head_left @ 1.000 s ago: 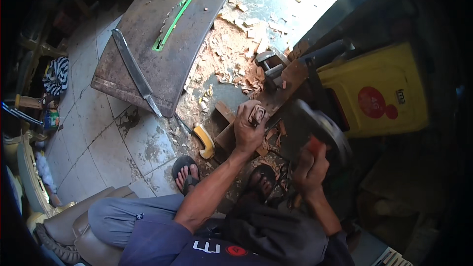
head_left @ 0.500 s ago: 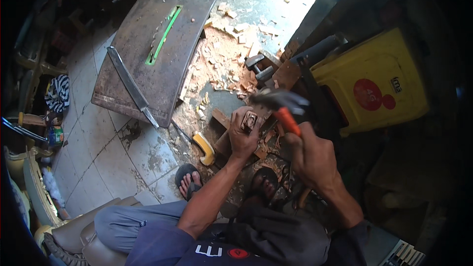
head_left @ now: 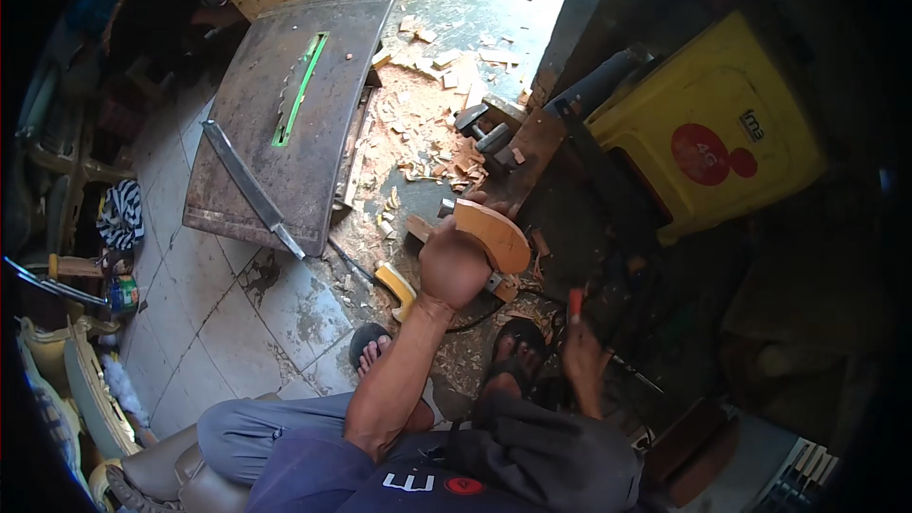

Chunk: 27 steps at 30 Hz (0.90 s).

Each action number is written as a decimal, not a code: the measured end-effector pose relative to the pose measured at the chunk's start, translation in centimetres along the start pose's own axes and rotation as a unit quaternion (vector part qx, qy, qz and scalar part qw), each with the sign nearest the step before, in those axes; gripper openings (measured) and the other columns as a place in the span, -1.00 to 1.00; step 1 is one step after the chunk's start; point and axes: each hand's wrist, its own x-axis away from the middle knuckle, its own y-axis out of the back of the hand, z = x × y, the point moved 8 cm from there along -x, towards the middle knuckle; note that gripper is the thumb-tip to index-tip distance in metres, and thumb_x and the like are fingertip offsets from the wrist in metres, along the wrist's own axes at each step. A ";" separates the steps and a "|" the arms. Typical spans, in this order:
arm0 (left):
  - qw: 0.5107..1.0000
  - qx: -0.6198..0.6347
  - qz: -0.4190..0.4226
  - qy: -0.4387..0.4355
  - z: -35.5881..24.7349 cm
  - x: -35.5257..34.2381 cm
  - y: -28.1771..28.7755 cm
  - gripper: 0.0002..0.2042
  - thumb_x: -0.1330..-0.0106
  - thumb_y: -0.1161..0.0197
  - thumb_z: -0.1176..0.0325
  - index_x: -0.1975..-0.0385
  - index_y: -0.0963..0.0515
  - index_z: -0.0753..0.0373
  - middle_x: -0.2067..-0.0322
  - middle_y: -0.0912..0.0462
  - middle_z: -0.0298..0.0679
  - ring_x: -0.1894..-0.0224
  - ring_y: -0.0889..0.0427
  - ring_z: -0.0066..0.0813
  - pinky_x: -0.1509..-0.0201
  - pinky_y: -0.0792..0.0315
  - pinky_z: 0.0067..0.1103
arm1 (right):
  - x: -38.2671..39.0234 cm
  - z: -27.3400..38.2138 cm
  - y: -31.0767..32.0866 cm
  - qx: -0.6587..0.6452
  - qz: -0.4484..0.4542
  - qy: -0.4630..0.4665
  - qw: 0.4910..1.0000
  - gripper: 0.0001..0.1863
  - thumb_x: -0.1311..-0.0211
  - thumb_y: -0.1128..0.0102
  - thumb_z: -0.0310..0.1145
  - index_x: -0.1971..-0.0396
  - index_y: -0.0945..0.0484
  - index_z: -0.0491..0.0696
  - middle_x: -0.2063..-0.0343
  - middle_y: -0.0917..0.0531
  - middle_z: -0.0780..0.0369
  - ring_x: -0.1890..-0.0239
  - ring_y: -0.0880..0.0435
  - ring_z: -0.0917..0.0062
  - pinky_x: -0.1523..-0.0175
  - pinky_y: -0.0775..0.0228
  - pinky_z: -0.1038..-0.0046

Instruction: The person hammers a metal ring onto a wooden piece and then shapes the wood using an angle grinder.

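Note:
My left hand (head_left: pixel 454 271) is closed around a curved, pale orange-brown piece of wood (head_left: pixel 496 236), held up above a wooden block near my feet. It is blurred, and most of its fingers are hidden. Low to the right, beside my sandalled foot, my right hand (head_left: pixel 581 361) is closed on a hammer (head_left: pixel 575 302). Only its orange-red handle shows; the head is hidden in shadow.
A dark saw table (head_left: pixel 275 114) with a green-edged slot carries a long blade (head_left: pixel 249 185). Wood chips (head_left: pixel 437 123) cover the floor beyond. A yellow-handled saw (head_left: pixel 395 290) lies near my left foot. A yellow plastic chair (head_left: pixel 712 133) stands at right.
My right hand has lowered the hammer toward the floor, nearer my body. The curved wood in my left hand now shows its broad face. The view has shifted slightly.

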 end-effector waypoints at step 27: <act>0.852 -0.517 0.022 0.081 3.9 0.7 -1.9 -0.23 -0.32 -0.49 0.17 -0.45 -0.25 0.30 -0.33 -0.43 -0.02 -0.39 -0.41 -0.27 -0.50 -0.27 -0.31 | -3.1 8.0 -2.8 -0.487 0.416 -0.064 0.765 -0.47 -0.64 0.13 0.04 -0.13 -0.58 -0.11 0.37 -0.68 0.19 0.56 -0.57 0.69 0.64 -0.28 0.56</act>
